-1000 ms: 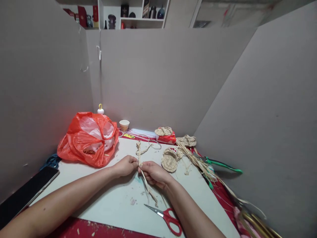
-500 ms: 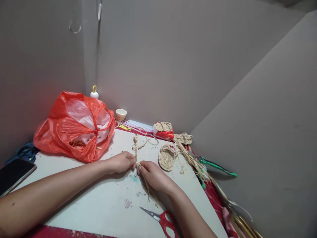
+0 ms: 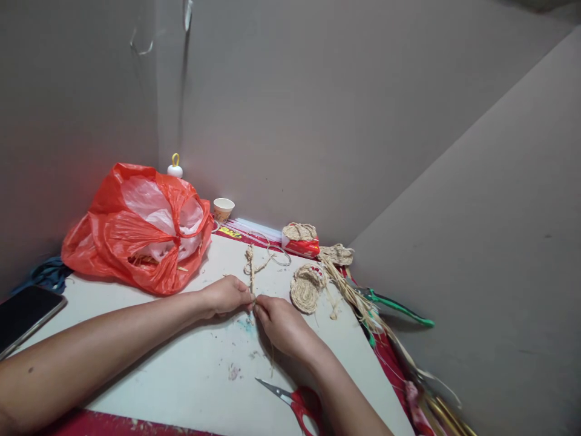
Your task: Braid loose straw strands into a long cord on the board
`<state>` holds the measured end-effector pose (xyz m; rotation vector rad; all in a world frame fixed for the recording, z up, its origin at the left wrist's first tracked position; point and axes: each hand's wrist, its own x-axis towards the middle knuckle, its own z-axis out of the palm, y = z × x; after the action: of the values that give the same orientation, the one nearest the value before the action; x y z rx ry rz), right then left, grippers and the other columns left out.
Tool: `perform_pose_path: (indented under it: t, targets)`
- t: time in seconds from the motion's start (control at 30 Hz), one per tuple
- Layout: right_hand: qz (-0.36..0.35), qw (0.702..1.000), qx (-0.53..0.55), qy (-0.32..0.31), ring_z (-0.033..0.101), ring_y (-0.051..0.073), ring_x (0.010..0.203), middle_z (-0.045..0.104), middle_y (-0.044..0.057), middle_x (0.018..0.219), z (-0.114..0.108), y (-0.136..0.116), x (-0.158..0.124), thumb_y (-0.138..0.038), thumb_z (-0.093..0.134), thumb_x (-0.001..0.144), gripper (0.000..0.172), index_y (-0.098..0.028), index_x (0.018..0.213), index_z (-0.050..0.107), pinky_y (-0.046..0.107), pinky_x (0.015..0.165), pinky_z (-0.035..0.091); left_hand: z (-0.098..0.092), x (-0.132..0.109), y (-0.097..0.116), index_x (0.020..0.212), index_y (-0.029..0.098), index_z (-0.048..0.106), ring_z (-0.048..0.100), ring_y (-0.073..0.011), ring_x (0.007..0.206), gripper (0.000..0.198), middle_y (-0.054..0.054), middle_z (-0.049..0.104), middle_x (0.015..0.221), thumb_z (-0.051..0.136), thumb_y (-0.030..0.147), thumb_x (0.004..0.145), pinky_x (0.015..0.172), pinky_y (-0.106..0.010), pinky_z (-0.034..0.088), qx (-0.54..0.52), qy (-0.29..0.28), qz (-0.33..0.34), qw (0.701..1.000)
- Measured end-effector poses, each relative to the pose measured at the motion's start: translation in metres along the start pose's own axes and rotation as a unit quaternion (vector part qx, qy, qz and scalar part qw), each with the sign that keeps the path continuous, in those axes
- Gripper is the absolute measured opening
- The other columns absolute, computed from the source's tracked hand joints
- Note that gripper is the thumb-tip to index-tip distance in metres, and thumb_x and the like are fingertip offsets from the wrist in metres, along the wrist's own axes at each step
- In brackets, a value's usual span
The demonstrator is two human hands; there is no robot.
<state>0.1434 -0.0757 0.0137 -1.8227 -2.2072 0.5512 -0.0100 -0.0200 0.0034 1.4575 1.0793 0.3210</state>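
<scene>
My left hand (image 3: 226, 295) and my right hand (image 3: 279, 322) meet over the middle of the white board (image 3: 181, 363), fingertips pinched together on a thin twisted straw cord (image 3: 250, 266). The cord runs away from my fingers toward the far wall and ends in a knotted, branching piece. Loose straw strands trail back under my right hand. A small woven straw sandal (image 3: 306, 288) lies just right of my right hand.
A red plastic bag (image 3: 140, 227) sits at the back left, with a paper cup (image 3: 223, 209) beyond it. Red-handled scissors (image 3: 297, 402) lie near my right forearm. A phone (image 3: 25, 315) lies at the left edge. Straw bundles (image 3: 354, 293), green-handled pliers (image 3: 399, 310) and grey partition walls stand right.
The view has tilted down and left, so the shelves at the top dropped out of sight. My hands stay pinched on the cord, and the right hand has shifted slightly along it.
</scene>
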Motion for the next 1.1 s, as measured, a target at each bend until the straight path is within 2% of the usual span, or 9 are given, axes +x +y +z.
perform_pose_path:
  t: [0.27, 0.37, 0.5, 0.67, 0.8, 0.9, 0.97, 1.03, 1.1]
  targets:
    - [0.007, 0.998, -0.054, -0.002, 0.043, 0.013, 0.055, 0.059, 0.004, 0.063, -0.012, 0.000, -0.003, -0.029, 0.040, 0.086, 0.028, -0.018, 0.065, 0.055, 0.025, 0.053, 0.023, 0.004, -0.004, 0.007, 0.055, 0.016, 0.052, 0.019, -0.0047, 0.031, 0.014, 0.009, 0.027, 0.032, 0.052, 0.023, 0.067, 0.037, -0.022, 0.011, 0.010, 0.049, -0.002, 0.999]
    - [0.009, 1.000, -0.009, -0.013, 0.044, 0.013, 0.057, 0.059, 0.004, 0.064, -0.012, -0.003, -0.004, -0.026, 0.038, 0.086, 0.028, -0.017, 0.065, 0.054, 0.024, 0.053, 0.025, 0.005, -0.004, 0.007, 0.054, 0.016, 0.051, 0.018, -0.0041, 0.032, 0.015, 0.009, 0.027, 0.033, 0.051, 0.022, 0.067, 0.037, -0.021, 0.012, 0.005, 0.049, 0.004, 0.999]
    - [-0.003, 0.998, 0.055, -0.034, 0.049, 0.013, 0.061, 0.061, 0.004, 0.069, -0.006, -0.015, -0.006, -0.024, 0.033, 0.087, 0.030, -0.015, 0.068, 0.054, 0.022, 0.054, 0.028, 0.003, -0.003, 0.005, 0.053, 0.018, 0.046, 0.018, -0.0053, 0.032, 0.016, 0.009, 0.027, 0.034, 0.049, 0.023, 0.067, 0.035, -0.022, 0.010, -0.019, 0.026, 0.016, 0.999]
    - [0.016, 0.998, -0.054, -0.023, 0.054, 0.016, 0.062, 0.065, 0.009, 0.072, 0.006, -0.025, -0.010, -0.021, 0.035, 0.085, 0.028, -0.015, 0.069, 0.057, 0.026, 0.055, 0.027, 0.001, -0.003, 0.001, 0.053, 0.020, 0.040, 0.018, -0.0055, 0.032, 0.021, 0.009, 0.027, 0.036, 0.050, 0.029, 0.068, 0.033, -0.022, 0.010, -0.082, -0.024, 0.021, 0.996]
    - [-0.028, 0.996, -0.075, -0.033, 0.055, 0.016, 0.061, 0.066, 0.009, 0.072, 0.002, -0.030, -0.016, -0.022, 0.036, 0.086, 0.028, -0.015, 0.072, 0.059, 0.027, 0.055, 0.027, 0.001, -0.003, 0.001, 0.058, 0.017, 0.050, 0.021, -0.0049, 0.032, 0.017, 0.009, 0.032, 0.037, 0.057, 0.031, 0.065, 0.034, -0.022, 0.011, -0.088, -0.027, 0.024, 0.995]
    - [-0.051, 0.998, 0.013, -0.043, 0.053, 0.014, 0.058, 0.063, 0.005, 0.065, -0.015, -0.024, -0.017, -0.034, 0.040, 0.087, 0.033, -0.016, 0.065, 0.056, 0.024, 0.053, 0.030, 0.001, -0.002, 0.001, 0.060, 0.016, 0.052, 0.022, -0.0044, 0.032, 0.016, 0.009, 0.036, 0.038, 0.060, 0.030, 0.063, 0.034, -0.021, 0.012, -0.095, -0.024, 0.033, 0.995]
    - [-0.002, 0.994, 0.107, 0.017, 0.050, 0.012, 0.051, 0.061, 0.003, 0.063, -0.026, -0.015, -0.012, -0.042, 0.039, 0.087, 0.037, -0.016, 0.067, 0.056, 0.023, 0.050, 0.033, 0.000, -0.003, 0.002, 0.060, 0.017, 0.052, 0.021, -0.0044, 0.032, 0.018, 0.010, 0.033, 0.037, 0.061, 0.033, 0.062, 0.034, -0.021, 0.012, -0.099, -0.027, 0.035, 0.994]
    - [0.065, 0.974, 0.206, 0.075, 0.044, 0.008, 0.041, 0.061, 0.002, 0.069, -0.030, -0.005, -0.005, -0.045, 0.040, 0.086, 0.035, -0.016, 0.076, 0.057, 0.022, 0.044, 0.034, -0.001, -0.004, 0.003, 0.061, 0.017, 0.052, 0.020, -0.0046, 0.031, 0.020, 0.010, 0.031, 0.036, 0.061, 0.034, 0.062, 0.034, -0.021, 0.012, -0.101, -0.034, 0.029, 0.994]
    - [0.094, 0.949, 0.296, 0.052, 0.038, 0.005, 0.035, 0.059, 0.001, 0.069, -0.026, 0.003, 0.004, -0.045, 0.045, 0.084, 0.031, -0.016, 0.083, 0.056, 0.021, 0.037, 0.030, -0.002, -0.005, 0.004, 0.061, 0.017, 0.052, 0.020, -0.0046, 0.031, 0.020, 0.010, 0.031, 0.035, 0.061, 0.035, 0.062, 0.034, -0.021, 0.012, -0.104, -0.041, 0.028, 0.993]
